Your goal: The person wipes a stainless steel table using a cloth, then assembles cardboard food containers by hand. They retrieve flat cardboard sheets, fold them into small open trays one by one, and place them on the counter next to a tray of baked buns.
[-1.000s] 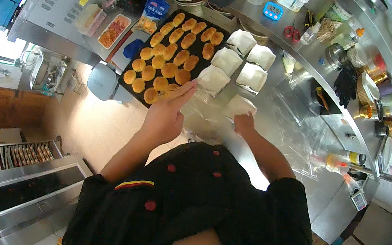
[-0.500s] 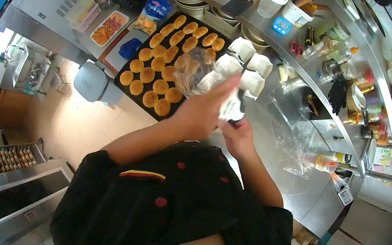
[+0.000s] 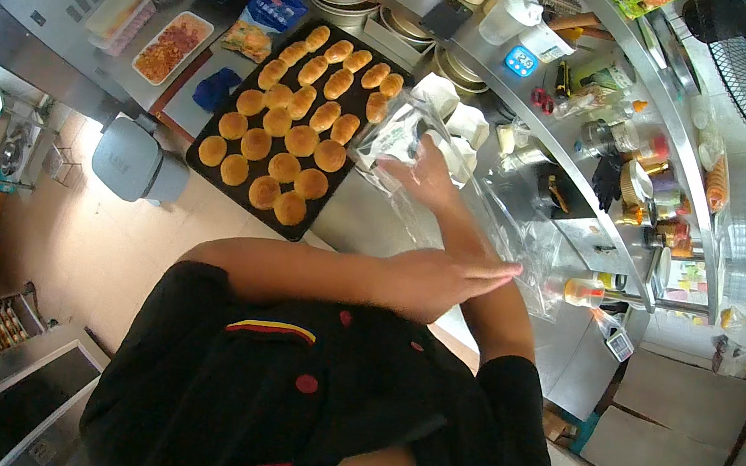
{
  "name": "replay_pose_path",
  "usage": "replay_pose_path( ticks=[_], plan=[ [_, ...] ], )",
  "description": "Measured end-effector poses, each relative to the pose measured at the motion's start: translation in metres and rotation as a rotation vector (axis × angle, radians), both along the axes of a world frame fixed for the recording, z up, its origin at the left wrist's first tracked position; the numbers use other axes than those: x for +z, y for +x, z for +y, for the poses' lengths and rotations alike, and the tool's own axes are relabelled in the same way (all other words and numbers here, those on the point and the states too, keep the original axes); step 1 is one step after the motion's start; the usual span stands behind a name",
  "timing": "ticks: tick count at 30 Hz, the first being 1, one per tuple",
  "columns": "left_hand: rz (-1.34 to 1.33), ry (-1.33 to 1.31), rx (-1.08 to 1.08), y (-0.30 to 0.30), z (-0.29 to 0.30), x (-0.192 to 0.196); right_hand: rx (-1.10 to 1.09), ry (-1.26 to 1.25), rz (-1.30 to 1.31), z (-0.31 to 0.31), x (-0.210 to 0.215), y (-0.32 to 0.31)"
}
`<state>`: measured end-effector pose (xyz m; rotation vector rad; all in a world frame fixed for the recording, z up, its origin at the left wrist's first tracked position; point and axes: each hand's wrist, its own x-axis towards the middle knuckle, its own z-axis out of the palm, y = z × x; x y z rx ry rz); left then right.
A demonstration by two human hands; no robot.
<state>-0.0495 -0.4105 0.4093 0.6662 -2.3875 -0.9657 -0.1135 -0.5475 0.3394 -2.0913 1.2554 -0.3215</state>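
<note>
My left hand (image 3: 457,281) is flat with its fingers stretched to the right, crossing over my right forearm; nothing shows in it. My right hand (image 3: 427,176) reaches farther out, its thumb and fingers on a clear plastic bag (image 3: 368,145) with something white showing through. Its fingertips are partly hidden by shiny plastic. The bag lies beside a black baking tray (image 3: 209,179) carrying rows of golden buns (image 3: 284,168), some round and some oblong. White paper pouches (image 3: 470,125) stand on the steel counter just beyond my right hand.
More clear plastic (image 3: 534,275) lies on the counter to the right. Left of the tray are a dish of orange-red topping (image 3: 170,52), a blue bag (image 3: 274,9) and a blue cloth (image 3: 217,89). A steel shelf (image 3: 542,114) overhangs the counter. A grey bin (image 3: 131,159) stands on the floor.
My left hand has swung right and back from the plastic, crossing my right arm. My right hand has moved forward onto the bag. The view has shifted, so the tray appears farther left.
</note>
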Motion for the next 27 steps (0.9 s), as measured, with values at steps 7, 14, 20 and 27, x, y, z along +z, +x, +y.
replay_pose_path(
  ticks=[7, 14, 20, 27],
  plan=[
    [0.242, 0.279, -0.029, -0.008, -0.01, -0.036, 0.444, 0.187, 0.504, 0.0, -0.084, -0.002],
    [-0.11, 0.34, 0.162, -0.025, -0.051, -0.055, 0.344, 0.497, 0.72, 0.036, -0.239, -0.123],
    [-0.356, 0.059, -0.19, -0.052, -0.063, -0.102, 0.384, 0.7, 0.778, 0.049, -0.246, -0.166],
    [-0.415, 0.112, -0.014, -0.065, -0.078, -0.135, 0.432, 0.747, 0.771, 0.067, -0.263, -0.185]
  ],
)
